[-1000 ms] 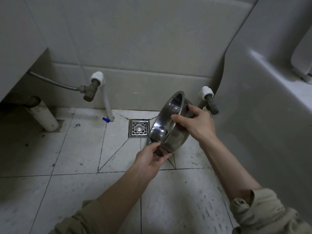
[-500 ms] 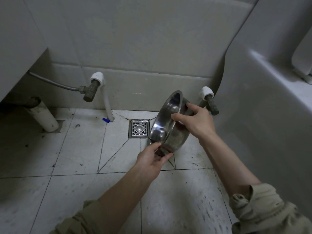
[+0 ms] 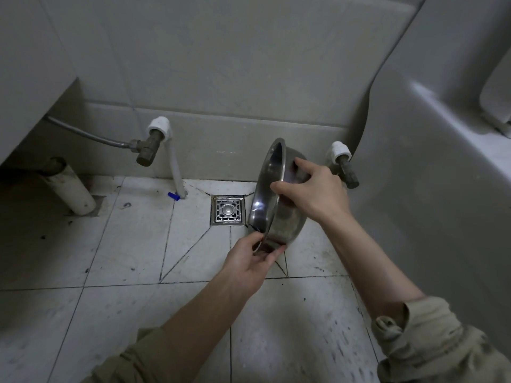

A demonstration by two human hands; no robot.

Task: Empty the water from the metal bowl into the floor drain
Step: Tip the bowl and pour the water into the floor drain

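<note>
A shiny metal bowl [image 3: 272, 189] is held nearly on its side, its mouth facing left toward the square steel floor drain [image 3: 228, 210]. Its lower rim hangs just right of the drain, a little above the tiles. My left hand [image 3: 253, 262] pinches the bowl's bottom rim from below. Higher up, my right hand [image 3: 312, 193] grips the rim and the outside wall. No water is visible inside the bowl or falling from it.
A white pipe with a brass valve [image 3: 150, 146] and braided hose rises left of the drain; a blue bit [image 3: 173, 196] lies at its foot. Another valve [image 3: 345, 168] sits behind the bowl. A fat white drainpipe [image 3: 69, 189] stands far left, a grey fixture [image 3: 431, 172] on the right.
The bowl has tipped further, from slanted to almost vertical, with its mouth turned more to the left. Both hands kept their grip and rotated with it.
</note>
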